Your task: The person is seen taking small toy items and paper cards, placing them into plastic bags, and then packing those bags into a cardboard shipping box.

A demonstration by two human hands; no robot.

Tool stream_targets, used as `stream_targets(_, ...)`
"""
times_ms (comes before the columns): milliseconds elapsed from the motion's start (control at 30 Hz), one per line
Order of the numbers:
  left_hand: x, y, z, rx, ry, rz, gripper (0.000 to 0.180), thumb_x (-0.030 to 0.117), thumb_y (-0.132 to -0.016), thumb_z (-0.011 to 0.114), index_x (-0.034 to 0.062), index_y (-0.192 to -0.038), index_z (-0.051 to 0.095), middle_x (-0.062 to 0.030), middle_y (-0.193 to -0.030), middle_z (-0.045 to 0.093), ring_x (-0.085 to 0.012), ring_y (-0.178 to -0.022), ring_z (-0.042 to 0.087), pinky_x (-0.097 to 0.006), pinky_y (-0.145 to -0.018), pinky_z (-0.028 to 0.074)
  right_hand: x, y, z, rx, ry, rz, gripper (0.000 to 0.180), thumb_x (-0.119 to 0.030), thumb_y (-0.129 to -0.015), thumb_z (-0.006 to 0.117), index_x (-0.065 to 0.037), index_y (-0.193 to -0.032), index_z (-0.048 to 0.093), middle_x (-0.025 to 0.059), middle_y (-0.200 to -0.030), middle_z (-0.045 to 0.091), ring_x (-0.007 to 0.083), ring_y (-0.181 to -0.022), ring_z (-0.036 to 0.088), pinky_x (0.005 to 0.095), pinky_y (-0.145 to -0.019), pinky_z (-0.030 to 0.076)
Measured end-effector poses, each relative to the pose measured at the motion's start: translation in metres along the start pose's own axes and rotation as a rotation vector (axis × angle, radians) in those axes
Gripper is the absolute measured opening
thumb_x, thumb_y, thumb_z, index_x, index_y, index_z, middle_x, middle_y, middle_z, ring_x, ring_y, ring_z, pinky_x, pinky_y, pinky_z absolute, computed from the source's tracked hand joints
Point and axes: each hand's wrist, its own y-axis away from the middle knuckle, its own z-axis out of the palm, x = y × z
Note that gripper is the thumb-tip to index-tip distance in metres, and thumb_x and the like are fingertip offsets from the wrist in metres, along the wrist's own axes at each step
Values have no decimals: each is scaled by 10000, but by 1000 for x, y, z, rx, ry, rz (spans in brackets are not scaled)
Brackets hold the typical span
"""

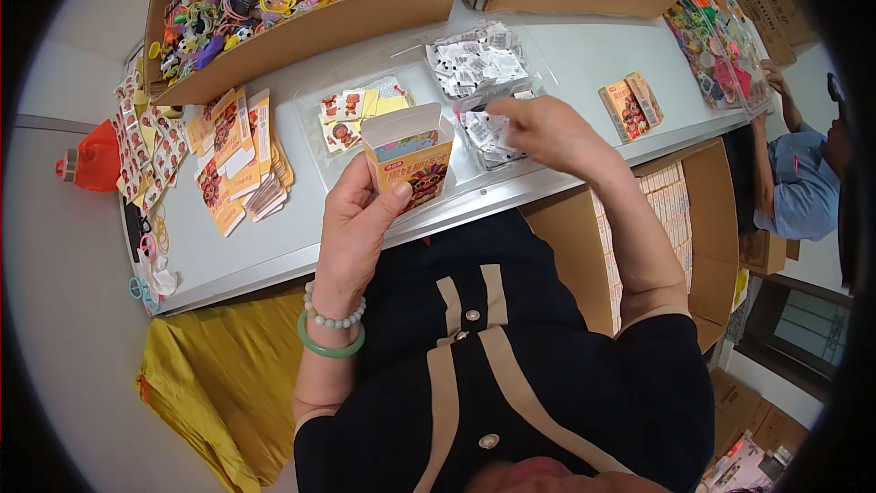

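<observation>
My left hand (358,219) grips a small orange cardboard box (426,178), its top flap standing up and some colourful contents showing inside. To its right, my right hand (547,132) hovers over a clear tray's white printed sachets (484,132), fingers bent together in a pinch. What they hold, if anything, I cannot make out. More white sachets (479,59) lie heaped in the farther section. Just beyond my left hand, a clear tray holds sticker sheets with red figures (342,132) and yellow cards (388,102).
Flattened orange boxes (235,160) pile up at left, beside more sticker sheets (146,141). A carton of colourful trinkets (310,32) stands at the back. Two filled orange boxes (631,108) lie at right. Below the table edge, a carton (721,219) holds rows of boxes. A co-worker (803,173) is at far right.
</observation>
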Motion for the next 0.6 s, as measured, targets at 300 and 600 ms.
stream_targets(300,3,2,-1,-9,-7,-4,348,42,-887,543,-25,-1222,477,-86,-1144,579,-137,-1039,545,-285,-936,422,3,-10,9,46,346,-4,166,-130,-772,528,-91,-912,609,142,-776,631,333,-760,606,427,-680,465)
stream_targets(600,3,-1,0,-31,-2,-36,344,59,-891,545,-23,-1218,477,-82,-1140,579,-129,-1030,540,-280,-928,418,2,-22,20,91,513,-95,193,-146,-777,534,-99,-950,602,139,-770,621,329,-757,602,412,-686,468)
